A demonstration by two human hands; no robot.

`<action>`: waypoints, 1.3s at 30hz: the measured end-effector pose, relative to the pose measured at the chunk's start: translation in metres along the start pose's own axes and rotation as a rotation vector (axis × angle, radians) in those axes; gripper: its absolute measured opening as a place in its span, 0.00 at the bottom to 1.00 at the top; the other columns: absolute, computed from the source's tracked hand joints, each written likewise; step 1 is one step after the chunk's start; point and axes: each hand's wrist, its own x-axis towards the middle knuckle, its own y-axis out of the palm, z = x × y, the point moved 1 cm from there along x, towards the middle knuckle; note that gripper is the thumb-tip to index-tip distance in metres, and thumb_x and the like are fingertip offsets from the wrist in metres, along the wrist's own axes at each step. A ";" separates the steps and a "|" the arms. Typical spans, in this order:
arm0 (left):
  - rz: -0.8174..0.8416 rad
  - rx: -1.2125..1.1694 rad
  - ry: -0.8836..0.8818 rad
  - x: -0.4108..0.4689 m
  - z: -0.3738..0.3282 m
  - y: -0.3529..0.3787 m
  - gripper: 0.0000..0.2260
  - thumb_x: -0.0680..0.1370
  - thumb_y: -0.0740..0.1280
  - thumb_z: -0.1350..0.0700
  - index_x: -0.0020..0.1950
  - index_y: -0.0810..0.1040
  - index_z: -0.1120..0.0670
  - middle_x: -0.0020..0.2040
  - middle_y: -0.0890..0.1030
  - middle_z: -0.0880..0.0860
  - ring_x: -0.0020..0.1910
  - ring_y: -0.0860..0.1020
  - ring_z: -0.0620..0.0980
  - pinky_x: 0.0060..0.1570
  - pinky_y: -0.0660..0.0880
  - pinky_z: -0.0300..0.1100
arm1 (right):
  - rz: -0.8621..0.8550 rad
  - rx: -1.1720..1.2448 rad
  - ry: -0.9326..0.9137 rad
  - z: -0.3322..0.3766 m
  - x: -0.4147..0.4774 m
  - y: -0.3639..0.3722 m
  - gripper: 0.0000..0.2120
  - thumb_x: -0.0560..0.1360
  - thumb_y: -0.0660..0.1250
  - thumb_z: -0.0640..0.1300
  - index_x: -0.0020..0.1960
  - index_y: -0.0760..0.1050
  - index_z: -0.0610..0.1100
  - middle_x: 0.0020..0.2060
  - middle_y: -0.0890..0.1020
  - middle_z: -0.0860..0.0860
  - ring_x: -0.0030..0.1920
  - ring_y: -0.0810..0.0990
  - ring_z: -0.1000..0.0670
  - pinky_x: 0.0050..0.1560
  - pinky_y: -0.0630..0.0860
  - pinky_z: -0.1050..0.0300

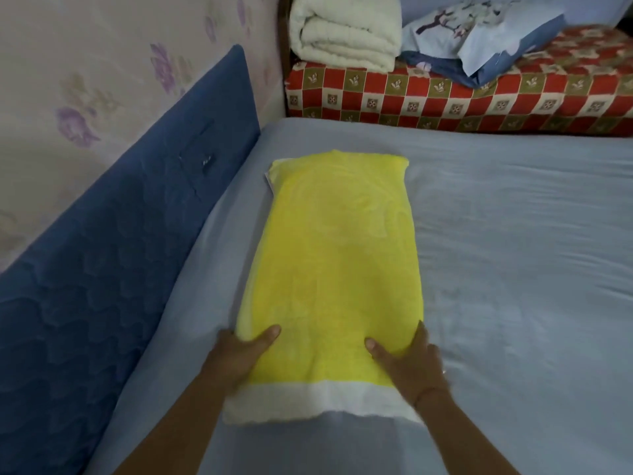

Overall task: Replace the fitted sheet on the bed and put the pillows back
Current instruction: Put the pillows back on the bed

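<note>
Two hands, the left hand [239,361] and the right hand [407,366], grip one yellow pillow [335,255]. Under them lies one light-blue fitted sheet [513,252]. Left of the left hand is one blue quilted headboard [120,234]. Well beyond both hands are one rolled white quilt [346,32], one floral blue bedding bundle [479,39] and one red checked cover [445,101].

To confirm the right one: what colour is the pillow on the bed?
The pillow is yellow, white at the near end; head view.

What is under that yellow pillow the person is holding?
The yellow terry-covered pillow lies on the pale blue fitted sheet, which shows all round it. The left hand and right hand grip its near end, thumbs on top. Anything directly beneath is covered.
</note>
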 end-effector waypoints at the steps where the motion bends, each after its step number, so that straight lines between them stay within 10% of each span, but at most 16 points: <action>1: -0.072 0.010 -0.001 -0.001 0.009 0.007 0.62 0.49 0.71 0.23 0.74 0.61 0.57 0.66 0.75 0.56 0.62 0.75 0.58 0.62 0.72 0.53 | 0.007 -0.023 0.012 -0.010 -0.003 0.012 0.52 0.65 0.68 0.70 0.78 0.48 0.49 0.70 0.65 0.41 0.70 0.65 0.39 0.68 0.62 0.43; 12: -0.278 0.058 0.196 -0.009 0.037 0.031 0.50 0.55 0.61 0.20 0.64 0.70 0.54 0.57 0.78 0.56 0.56 0.77 0.59 0.58 0.73 0.55 | -0.056 0.007 -0.023 -0.036 0.011 0.032 0.63 0.49 0.53 0.82 0.78 0.43 0.54 0.72 0.61 0.44 0.72 0.62 0.38 0.71 0.59 0.39; 22: -0.262 0.511 0.366 -0.088 0.132 0.049 0.53 0.62 0.45 0.25 0.78 0.56 0.59 0.78 0.60 0.56 0.77 0.58 0.55 0.72 0.53 0.52 | -0.010 -0.222 -0.172 -0.126 -0.063 0.038 0.61 0.55 0.48 0.77 0.78 0.45 0.43 0.78 0.51 0.46 0.78 0.49 0.48 0.75 0.48 0.53; 27: -0.104 0.576 0.268 -0.116 0.154 0.046 0.48 0.68 0.48 0.26 0.79 0.53 0.56 0.80 0.53 0.53 0.78 0.52 0.51 0.74 0.48 0.48 | 0.103 -0.179 -0.130 -0.147 -0.102 0.031 0.53 0.67 0.65 0.71 0.79 0.46 0.43 0.78 0.50 0.48 0.78 0.49 0.50 0.76 0.48 0.50; 39: 0.100 0.252 0.262 -0.269 0.155 0.074 0.35 0.77 0.64 0.39 0.79 0.55 0.51 0.78 0.58 0.53 0.77 0.58 0.51 0.75 0.56 0.49 | 0.163 0.364 -0.196 -0.168 -0.219 -0.002 0.57 0.63 0.80 0.53 0.79 0.44 0.51 0.78 0.52 0.51 0.76 0.54 0.50 0.74 0.61 0.46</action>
